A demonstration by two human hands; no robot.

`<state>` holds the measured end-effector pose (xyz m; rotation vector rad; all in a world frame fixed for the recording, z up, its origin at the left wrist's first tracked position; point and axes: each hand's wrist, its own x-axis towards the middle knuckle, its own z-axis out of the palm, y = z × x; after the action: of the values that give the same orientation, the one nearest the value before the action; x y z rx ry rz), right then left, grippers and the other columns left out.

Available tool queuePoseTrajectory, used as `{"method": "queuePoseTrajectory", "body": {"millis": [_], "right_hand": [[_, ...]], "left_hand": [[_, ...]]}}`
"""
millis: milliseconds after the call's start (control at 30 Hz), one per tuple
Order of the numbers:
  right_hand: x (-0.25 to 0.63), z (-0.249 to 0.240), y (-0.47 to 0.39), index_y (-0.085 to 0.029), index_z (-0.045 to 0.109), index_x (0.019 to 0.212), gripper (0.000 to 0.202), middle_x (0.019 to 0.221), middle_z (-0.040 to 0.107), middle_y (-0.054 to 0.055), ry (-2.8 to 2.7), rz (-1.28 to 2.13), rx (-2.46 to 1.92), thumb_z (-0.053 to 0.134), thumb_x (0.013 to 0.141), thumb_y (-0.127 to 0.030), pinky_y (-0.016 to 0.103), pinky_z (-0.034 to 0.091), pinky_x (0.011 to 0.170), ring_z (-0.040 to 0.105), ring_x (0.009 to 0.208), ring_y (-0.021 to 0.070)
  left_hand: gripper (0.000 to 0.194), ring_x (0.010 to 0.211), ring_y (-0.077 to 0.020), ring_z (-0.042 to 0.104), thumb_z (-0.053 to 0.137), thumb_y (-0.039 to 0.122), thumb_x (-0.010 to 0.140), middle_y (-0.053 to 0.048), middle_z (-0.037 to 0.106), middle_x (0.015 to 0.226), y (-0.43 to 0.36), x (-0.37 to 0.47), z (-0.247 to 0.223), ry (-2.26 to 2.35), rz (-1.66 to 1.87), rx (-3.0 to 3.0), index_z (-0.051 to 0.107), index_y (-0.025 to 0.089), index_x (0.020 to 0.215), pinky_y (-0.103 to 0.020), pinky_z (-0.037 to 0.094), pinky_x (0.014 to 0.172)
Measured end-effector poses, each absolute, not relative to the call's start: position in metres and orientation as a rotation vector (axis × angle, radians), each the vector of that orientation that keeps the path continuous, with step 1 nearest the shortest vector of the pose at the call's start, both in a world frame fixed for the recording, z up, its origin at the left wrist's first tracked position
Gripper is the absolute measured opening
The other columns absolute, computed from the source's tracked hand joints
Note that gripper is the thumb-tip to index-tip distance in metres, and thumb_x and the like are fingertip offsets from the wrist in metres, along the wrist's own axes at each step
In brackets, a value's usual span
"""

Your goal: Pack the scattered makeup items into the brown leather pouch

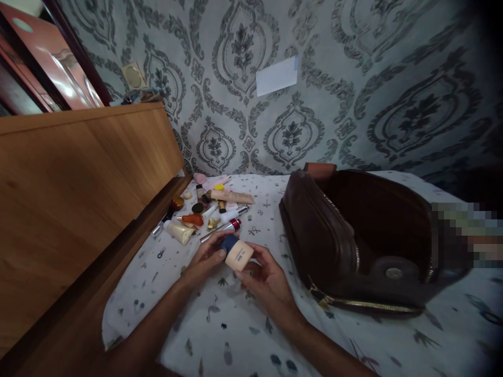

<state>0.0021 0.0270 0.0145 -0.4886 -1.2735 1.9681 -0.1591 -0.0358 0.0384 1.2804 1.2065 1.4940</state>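
Here, the left hand [207, 255] grips a bottle [239, 256] by its blue cap [230, 242], the right hand [269, 280] its other end, near a bag [318, 235]

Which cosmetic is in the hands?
The peach bottle with the dark blue cap: left hand at the cap end, right hand at the other end. The other cosmetics lie in a cluster beyond the hands.

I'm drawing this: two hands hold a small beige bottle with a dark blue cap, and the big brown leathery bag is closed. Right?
Not quite: the head view shows the big brown leathery bag gaping open. The left hand and right hand do hold the small, blue-capped beige bottle.
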Motion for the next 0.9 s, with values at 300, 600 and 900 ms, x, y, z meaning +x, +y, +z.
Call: {"method": "queuePoseTrajectory", "body": {"millis": [300, 600, 900], "right_hand": [[0.002, 0.018, 0.026, -0.025, 0.054, 0.112, 0.058, 0.111, 0.06, 0.006, -1.291, 1.941, -0.53, 0.082, 0.062, -0.031, 0.025, 0.05, 0.061, 0.058, 0.088, 0.0196], [0.003, 0.019, 0.026, -0.024, 0.054, 0.112, 0.056, 0.109, 0.061, 0.006, -1.317, 1.941, -0.551, 0.081, 0.064, -0.037, 0.026, 0.051, 0.063, 0.059, 0.09, 0.0207], [-0.001, 0.008, 0.029, -0.025, 0.055, 0.117, 0.056, 0.116, 0.06, 0.007, -1.313, 1.973, -0.488, 0.079, 0.068, -0.038, 0.025, 0.053, 0.06, 0.061, 0.094, 0.0218]], "left_hand": [[0.05, 0.118, -0.0299, 0.053, 0.063, 0.049, 0.084, -0.01, 0.059, 0.127, -0.036, -0.163, 0.036, 1.296, 1.502, 1.316, 0.059, 0.023, 0.126, -0.038, 0.043, 0.097], [0.051, 0.121, -0.0301, 0.052, 0.063, 0.049, 0.084, -0.01, 0.059, 0.127, -0.036, -0.164, 0.035, 1.295, 1.501, 1.321, 0.057, 0.023, 0.127, -0.04, 0.041, 0.101], [0.054, 0.116, -0.0287, 0.055, 0.071, 0.048, 0.077, -0.009, 0.061, 0.123, -0.038, -0.159, 0.039, 1.274, 1.579, 1.295, 0.058, 0.023, 0.124, -0.038, 0.044, 0.097]]}}
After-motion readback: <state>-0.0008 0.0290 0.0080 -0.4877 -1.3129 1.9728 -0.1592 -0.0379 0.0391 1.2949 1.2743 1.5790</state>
